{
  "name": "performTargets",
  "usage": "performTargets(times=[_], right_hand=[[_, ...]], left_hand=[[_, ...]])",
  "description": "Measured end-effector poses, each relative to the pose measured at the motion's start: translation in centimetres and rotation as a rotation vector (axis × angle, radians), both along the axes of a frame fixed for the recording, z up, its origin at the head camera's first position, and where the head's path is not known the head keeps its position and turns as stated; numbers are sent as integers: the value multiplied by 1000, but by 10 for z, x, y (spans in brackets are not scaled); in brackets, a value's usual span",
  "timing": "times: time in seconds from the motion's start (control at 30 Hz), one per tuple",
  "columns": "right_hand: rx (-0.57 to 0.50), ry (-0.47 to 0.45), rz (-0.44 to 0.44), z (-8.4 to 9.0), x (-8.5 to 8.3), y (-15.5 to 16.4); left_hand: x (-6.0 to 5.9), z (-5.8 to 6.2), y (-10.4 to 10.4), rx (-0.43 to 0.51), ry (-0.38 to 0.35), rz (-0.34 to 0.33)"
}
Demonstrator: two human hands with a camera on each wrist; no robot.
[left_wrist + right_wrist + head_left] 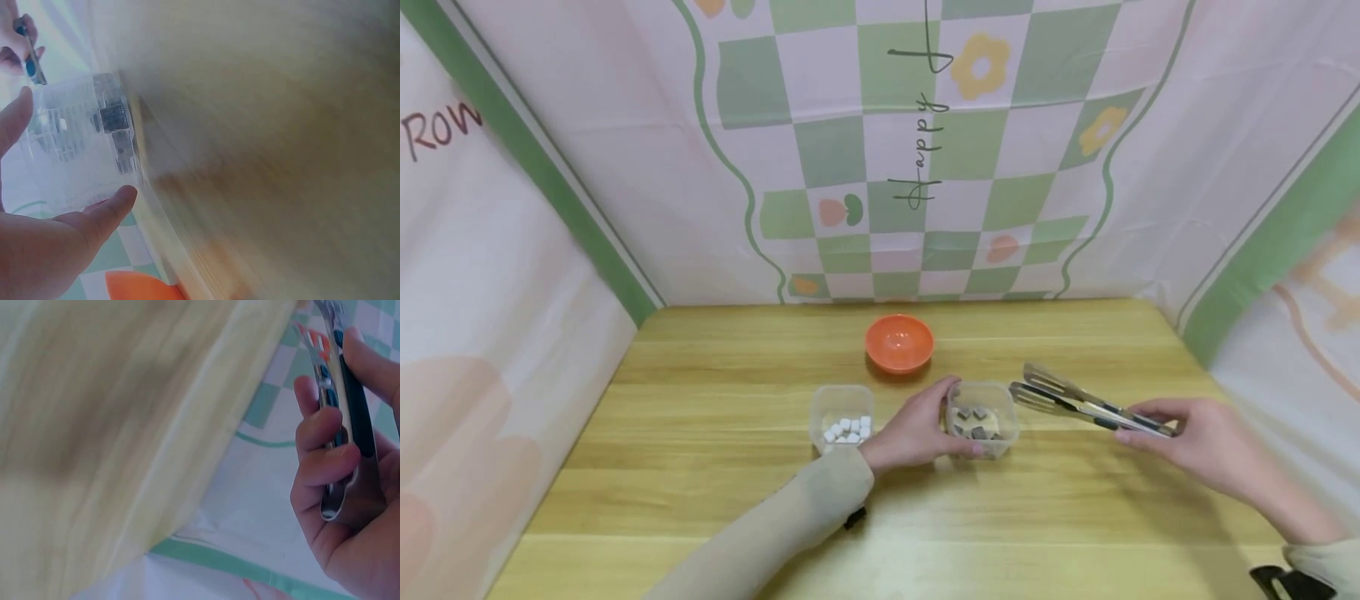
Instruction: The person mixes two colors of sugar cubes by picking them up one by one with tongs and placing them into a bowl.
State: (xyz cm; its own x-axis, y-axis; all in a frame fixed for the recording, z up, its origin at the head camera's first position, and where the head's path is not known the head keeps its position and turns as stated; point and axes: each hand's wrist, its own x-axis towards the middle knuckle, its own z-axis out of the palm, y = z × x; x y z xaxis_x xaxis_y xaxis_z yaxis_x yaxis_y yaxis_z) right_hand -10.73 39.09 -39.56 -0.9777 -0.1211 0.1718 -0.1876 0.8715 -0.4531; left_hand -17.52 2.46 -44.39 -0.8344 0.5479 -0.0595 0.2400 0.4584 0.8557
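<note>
My left hand (913,429) grips a clear plastic container (997,448), thumb on its near side and fingers on its far side. Several dark cubes (979,433) lie on the bottom of that container; the left wrist view shows them through the wall, with thumb and finger spread about it. Over the right part of the table, my right hand (1206,446) holds metal tongs (359,419) with dark grip patches. Fingers and thumb wrap the handle in the right wrist view. The slotted tong heads are slightly apart with nothing between them, pointing toward the container.
A second clear container (841,395) with several white cubes (847,429) stands left of the left hand, partly behind the wrist. Farther back sits an orange bowl (899,343). Patterned cloth walls (827,150) enclose the wooden table (715,367) at the back and sides.
</note>
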Motion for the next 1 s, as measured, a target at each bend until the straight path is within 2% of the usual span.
performTargets(times=[0.23,0.5,0.73,1.0], right_hand=[[-1,-5,32,12,-4,10],[51,-20,14,27,-6,17],[78,-57,45,41,-5,15],[117,-51,105,60,-7,3]], left_hand=[[0,0,0,8,-2,4],[-1,-2,1,8,-1,8],[-1,-3,0,8,-8,12],[-3,-3,1,3,-5,9]])
